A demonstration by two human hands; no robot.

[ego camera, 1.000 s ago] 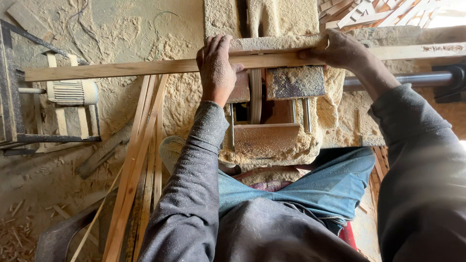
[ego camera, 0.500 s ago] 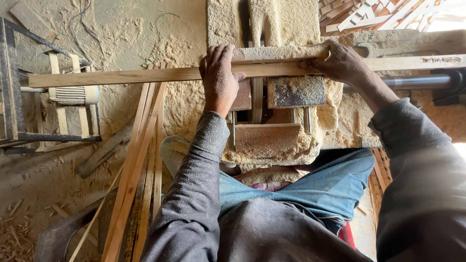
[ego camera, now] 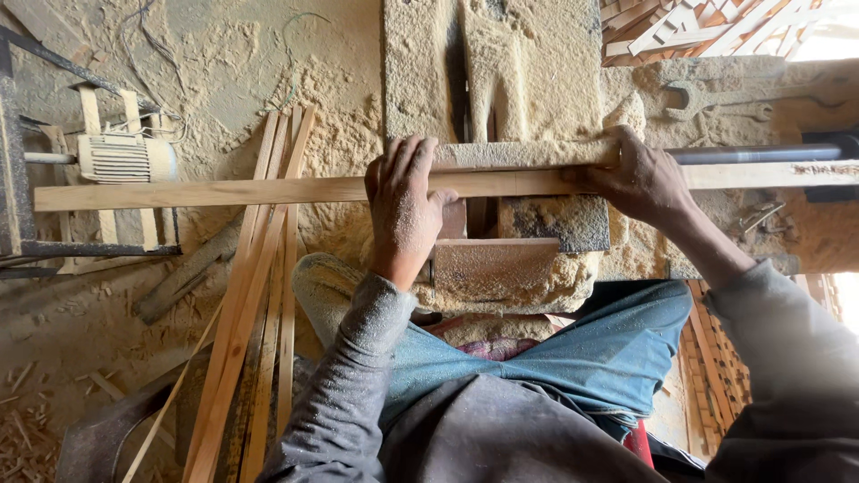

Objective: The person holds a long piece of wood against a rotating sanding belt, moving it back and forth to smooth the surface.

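Much lies under sawdust or runs out of frame
The wooden strip [ego camera: 268, 190] is covered mid-length by the left hand [ego camera: 404, 210] and the right hand [ego camera: 640, 179], and its right end leaves the frame. Sawdust buries most of the saw bench [ego camera: 510, 268]; the blade cannot be made out. The metal frame [ego camera: 18, 179] at left is cropped

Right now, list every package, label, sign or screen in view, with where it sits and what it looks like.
None in view: no package, label, sign or screen.
The only marking is a dark reddish smudge on the long wooden strip, at its far right end; too blurred to tell what it is.
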